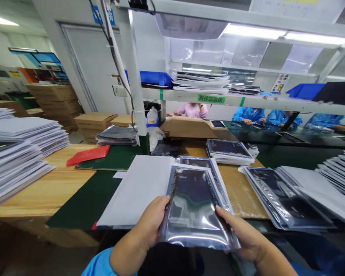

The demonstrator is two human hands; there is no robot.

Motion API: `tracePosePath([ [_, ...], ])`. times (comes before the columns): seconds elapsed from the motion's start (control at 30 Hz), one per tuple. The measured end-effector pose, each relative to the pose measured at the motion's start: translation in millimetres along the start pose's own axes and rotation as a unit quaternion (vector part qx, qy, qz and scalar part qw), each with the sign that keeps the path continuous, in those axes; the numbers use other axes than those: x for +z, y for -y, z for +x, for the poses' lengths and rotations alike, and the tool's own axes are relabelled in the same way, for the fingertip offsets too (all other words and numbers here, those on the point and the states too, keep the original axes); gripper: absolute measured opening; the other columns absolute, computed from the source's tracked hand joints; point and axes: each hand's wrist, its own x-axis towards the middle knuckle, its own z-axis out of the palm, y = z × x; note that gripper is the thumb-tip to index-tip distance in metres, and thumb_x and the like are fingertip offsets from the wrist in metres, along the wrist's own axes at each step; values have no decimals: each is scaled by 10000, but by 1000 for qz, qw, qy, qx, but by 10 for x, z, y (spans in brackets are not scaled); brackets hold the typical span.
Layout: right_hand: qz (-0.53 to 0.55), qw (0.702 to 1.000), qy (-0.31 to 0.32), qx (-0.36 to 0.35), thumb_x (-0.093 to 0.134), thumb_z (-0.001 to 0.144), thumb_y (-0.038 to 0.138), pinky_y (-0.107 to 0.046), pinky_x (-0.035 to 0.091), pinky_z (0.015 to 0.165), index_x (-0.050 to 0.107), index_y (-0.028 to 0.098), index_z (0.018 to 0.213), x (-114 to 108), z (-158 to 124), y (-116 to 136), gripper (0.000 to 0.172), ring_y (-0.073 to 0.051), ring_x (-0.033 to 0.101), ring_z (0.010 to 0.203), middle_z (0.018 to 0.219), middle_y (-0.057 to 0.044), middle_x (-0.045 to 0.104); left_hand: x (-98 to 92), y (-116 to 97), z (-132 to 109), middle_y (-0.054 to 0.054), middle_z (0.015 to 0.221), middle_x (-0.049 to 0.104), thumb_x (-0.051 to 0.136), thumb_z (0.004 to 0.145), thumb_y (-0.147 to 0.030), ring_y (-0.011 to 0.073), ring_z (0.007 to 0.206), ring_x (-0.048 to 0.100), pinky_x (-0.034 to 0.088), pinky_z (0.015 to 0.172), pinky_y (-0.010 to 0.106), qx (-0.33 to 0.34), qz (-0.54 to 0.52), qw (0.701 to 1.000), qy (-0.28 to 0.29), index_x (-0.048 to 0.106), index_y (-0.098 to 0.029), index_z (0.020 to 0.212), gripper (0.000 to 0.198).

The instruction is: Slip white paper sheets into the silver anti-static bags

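My left hand [155, 216] grips the left edge of a flat dark panel in a clear plastic sleeve [194, 207]. On the opposite edge, my right hand [244, 234] is closed with its thumb on top. The sleeved panel seems to lie over at least one more; how many are in my grip I cannot tell. Just behind it, another sleeved panel [215, 172] is partly covered. A stack of white sheets [140, 188] lies to the left, close to my left hand. Right of my right hand rests a pile of sleeved dark panels [284, 195].
Tall stacks of white sheets [20, 153] stand at far left, near a red tray [87, 155]. Farther back are another panel pile [230, 150], flat cardboard [186, 127] and a white rack post [136, 76]. Several people [248, 116] sit across the bench.
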Motion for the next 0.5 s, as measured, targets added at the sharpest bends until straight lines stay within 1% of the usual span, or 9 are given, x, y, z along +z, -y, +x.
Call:
tracePosePath([
  [0.03,4,1000,19,7,615,771,380,-208,453,462,640,109,786,18,19,8,272,-137,575,502,593,-32,623,-18,-1,-7,5,543,604,513,739,-247,191,520,591,479,549,316,22,11,1000,1,534,-191,670,91],
  [0.1,21,999,27,-18,632,766,328,-245,490,580,635,111,741,37,24,2,218,-169,614,592,623,-51,645,-52,-4,-19,12,572,615,527,763,-322,182,560,597,475,585,298,57,29,998,25,552,-186,687,157],
  [0.17,50,997,2,-61,659,742,286,-267,499,593,634,127,760,35,-35,-33,161,-189,627,616,652,-48,662,-70,-5,-24,23,601,621,526,766,-417,179,598,597,468,615,286,82,53,994,43,571,-176,705,253],
  [0.2,71,995,-7,-75,666,732,272,-278,503,597,636,136,803,26,-86,-59,156,-198,632,627,673,-46,669,-70,-3,-25,23,610,619,535,753,-454,177,609,593,462,619,278,93,75,992,35,573,-171,699,290],
  [0.3,145,987,-13,-71,668,716,279,-339,510,694,623,148,940,-31,-252,-166,264,-242,643,735,758,-69,687,-17,18,-17,0,571,579,582,697,-503,158,580,555,429,578,250,110,155,981,-23,544,-167,645,342],
  [0.37,187,978,-31,-80,670,695,288,-370,500,747,598,165,1014,-97,-304,-267,350,-267,637,810,830,-82,690,55,41,-6,-10,551,552,572,688,-529,152,561,533,408,554,248,119,185,975,-34,527,-168,639,367],
  [0.43,208,972,-56,-94,683,666,275,-378,496,769,548,209,1110,-189,-272,-396,469,-266,637,822,881,-63,690,130,65,7,-2,577,559,543,699,-540,157,580,534,403,569,254,137,212,967,-30,538,-162,656,380],
  [0.5,185,975,-77,-100,696,651,290,-382,493,783,504,236,1174,-299,-175,-539,560,-260,638,819,895,-44,690,182,89,23,11,609,572,536,697,-537,166,611,541,398,591,261,158,265,950,-46,551,-154,644,387],
])
